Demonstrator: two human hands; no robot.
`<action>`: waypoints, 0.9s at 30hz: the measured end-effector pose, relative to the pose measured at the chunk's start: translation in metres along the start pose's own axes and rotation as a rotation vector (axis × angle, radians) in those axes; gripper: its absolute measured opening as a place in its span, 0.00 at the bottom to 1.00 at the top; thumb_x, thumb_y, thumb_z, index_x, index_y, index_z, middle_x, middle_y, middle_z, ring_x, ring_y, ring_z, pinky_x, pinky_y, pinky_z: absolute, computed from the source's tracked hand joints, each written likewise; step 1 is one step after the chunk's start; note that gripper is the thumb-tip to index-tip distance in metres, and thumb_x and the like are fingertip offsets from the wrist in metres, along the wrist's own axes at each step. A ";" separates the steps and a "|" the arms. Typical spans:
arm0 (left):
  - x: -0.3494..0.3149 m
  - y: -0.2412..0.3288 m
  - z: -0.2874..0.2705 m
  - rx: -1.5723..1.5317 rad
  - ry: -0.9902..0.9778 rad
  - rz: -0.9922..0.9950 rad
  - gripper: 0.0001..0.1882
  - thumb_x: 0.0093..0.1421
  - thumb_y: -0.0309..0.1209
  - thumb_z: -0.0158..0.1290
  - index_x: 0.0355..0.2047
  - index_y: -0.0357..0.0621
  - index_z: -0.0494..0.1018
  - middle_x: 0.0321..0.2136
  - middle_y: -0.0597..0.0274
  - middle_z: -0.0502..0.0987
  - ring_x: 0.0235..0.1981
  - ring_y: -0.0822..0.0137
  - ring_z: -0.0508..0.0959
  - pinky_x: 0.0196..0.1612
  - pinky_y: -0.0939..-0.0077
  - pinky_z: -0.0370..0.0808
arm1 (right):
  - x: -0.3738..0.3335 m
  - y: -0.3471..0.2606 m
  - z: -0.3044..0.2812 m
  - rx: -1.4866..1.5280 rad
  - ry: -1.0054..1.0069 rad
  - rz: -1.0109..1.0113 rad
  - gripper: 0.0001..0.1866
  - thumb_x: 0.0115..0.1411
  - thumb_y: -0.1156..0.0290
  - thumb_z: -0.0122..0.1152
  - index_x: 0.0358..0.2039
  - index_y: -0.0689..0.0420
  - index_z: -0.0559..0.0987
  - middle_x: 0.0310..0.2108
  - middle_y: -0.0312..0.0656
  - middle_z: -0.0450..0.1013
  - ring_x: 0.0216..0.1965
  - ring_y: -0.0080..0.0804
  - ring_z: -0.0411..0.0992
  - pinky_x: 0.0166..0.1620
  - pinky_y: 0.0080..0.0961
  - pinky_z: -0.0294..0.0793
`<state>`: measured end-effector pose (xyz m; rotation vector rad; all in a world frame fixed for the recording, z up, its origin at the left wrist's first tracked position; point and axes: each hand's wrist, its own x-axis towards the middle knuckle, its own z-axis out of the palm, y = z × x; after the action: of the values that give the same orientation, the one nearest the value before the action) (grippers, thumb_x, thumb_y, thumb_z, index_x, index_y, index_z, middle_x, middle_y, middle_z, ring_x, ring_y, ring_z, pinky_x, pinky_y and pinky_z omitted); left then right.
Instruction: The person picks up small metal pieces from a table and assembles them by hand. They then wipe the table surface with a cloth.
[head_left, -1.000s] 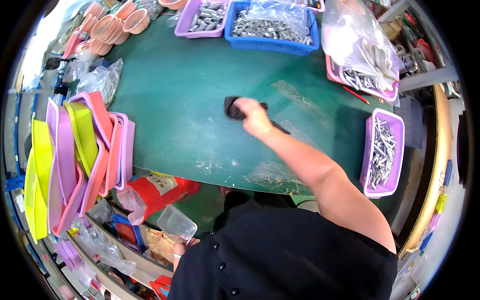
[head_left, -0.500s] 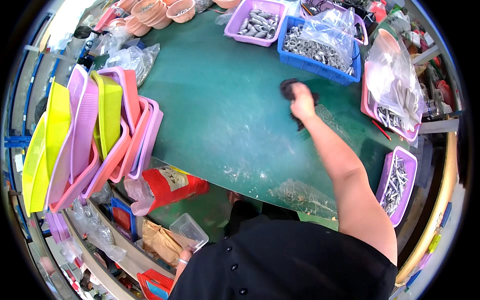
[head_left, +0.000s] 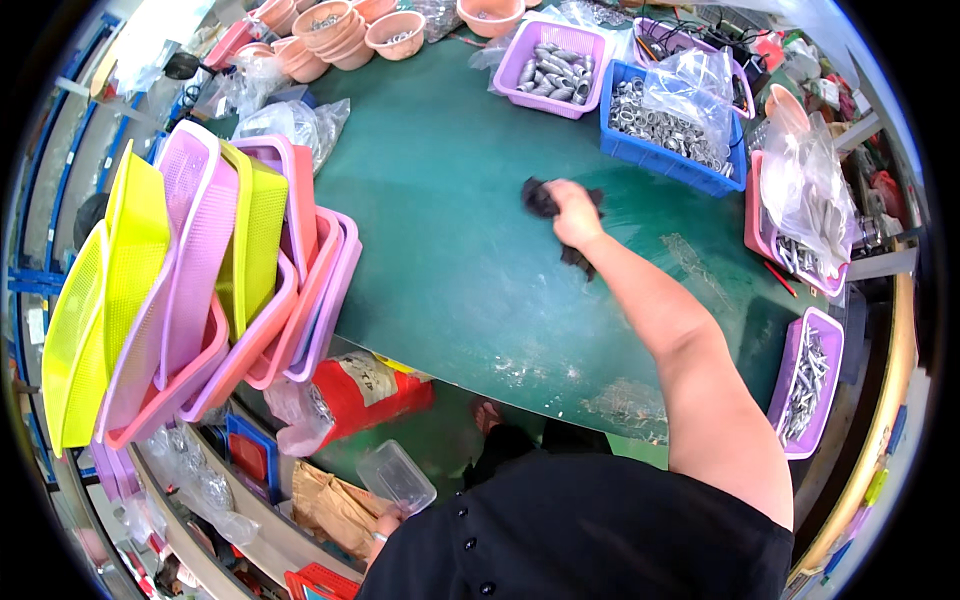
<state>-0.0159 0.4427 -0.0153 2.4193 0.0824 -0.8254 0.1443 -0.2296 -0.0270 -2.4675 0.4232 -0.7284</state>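
My right hand (head_left: 574, 214) is closed on a crumpled dark cloth (head_left: 541, 198), which it presses to the green tabletop (head_left: 440, 230). Loose ends of the cloth stick out on either side of the fingers. Low at my left side, my left hand (head_left: 387, 524) grips a clear plastic container (head_left: 398, 476) by its near edge, beyond the table's front edge; most of that hand is hidden behind my black top. Pale scuffs and white specks mark the tabletop nearer to me.
Stacked purple, pink and lime baskets (head_left: 200, 260) lean at the left. At the back stand a purple basket (head_left: 512, 70) and a blue bin (head_left: 670, 170) of metal parts. Another purple basket (head_left: 831, 390) stands at the right edge. A red bag (head_left: 400, 398) lies below the table.
My right hand has slid the cloth left and slightly nearer across the tabletop. The whole view has shifted a little. My left hand still holds the clear container.
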 end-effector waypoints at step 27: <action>0.033 -0.096 -0.058 -1.100 0.064 -0.685 0.20 0.56 0.28 0.44 0.49 0.36 0.63 0.44 0.45 0.71 0.47 0.50 0.71 0.48 0.60 0.70 | 0.179 -0.012 0.063 -0.049 0.064 -0.038 0.20 0.43 0.84 0.46 0.40 0.62 0.72 0.41 0.51 0.69 0.45 0.50 0.66 0.50 0.37 0.64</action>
<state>0.0193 0.5496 -0.0455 1.3330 1.1167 -0.6863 0.3260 -0.2717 0.0076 -2.5096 0.4242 -0.8233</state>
